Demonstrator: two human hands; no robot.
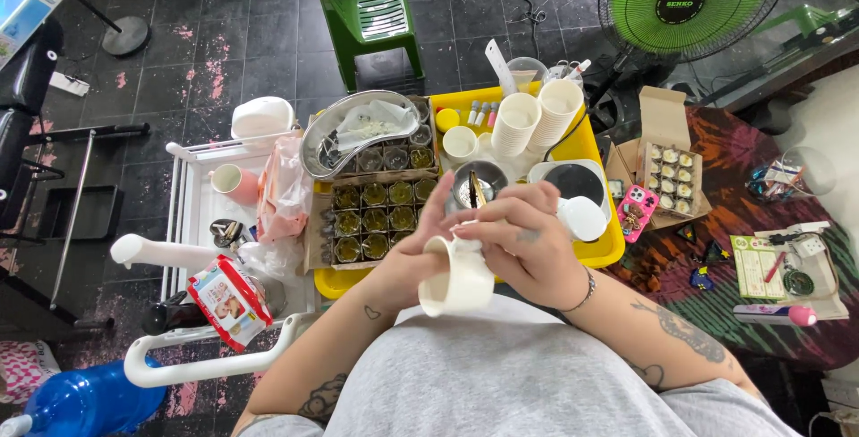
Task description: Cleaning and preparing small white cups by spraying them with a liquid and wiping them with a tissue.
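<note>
**Both hands work a white paper cup over the yellow tray**

The left hand [420, 254] wraps around a white paper cup [458, 280], tilted with its mouth toward the lower left, held above the person's lap just in front of the yellow tray [601, 249]. The right hand [523, 231] is curled over the cup's upper end, fingers pinching at it; what they grip there I cannot tell. Behind the hands lie a cardboard box of small green-filled jars [376, 218], a steel bowl [479, 182] and stacks of white cups [537, 115]. To handle this well, I judge the left hand should hold firmly without crushing the thin wall, while the right works with light fingertip pressure.
</note>
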